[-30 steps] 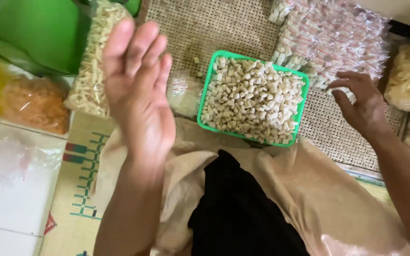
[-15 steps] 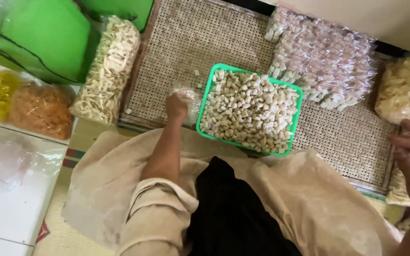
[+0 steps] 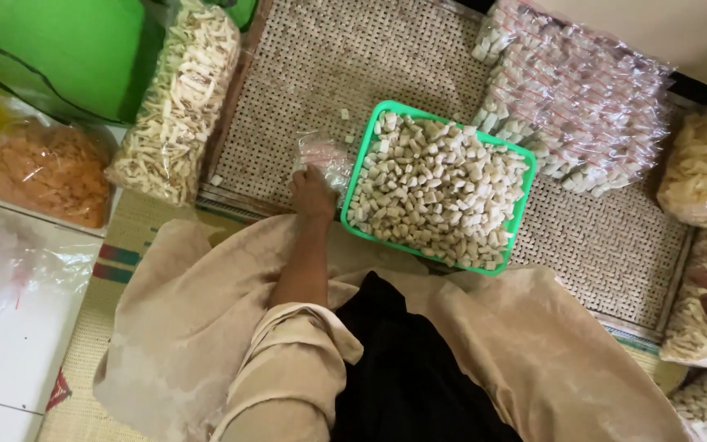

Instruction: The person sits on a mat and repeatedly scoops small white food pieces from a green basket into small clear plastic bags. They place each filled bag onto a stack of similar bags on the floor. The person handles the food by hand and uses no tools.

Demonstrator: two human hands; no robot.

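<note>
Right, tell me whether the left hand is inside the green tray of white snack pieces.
No: the left hand rests on the woven mat just left of the green tray, gripping a small clear plastic bag.

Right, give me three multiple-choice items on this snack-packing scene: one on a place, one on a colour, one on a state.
1. Where does the left hand rest?
A. On the small clear plastic bag beside the tray's left edge
B. Inside the tray
C. On the orange snack bag

2. What colour is the tray holding the pale snack pieces?
A. Red
B. Green
C. Blue

3. What state is the tray in?
A. Empty
B. Tipped over
C. Sitting flat, filled with pieces

Answers:
1. A, the hand sits on the woven mat at the small bag, outside the tray.
2. B, its rim is bright green.
3. C, pieces cover its whole bottom and it lies level on the mat.
</note>
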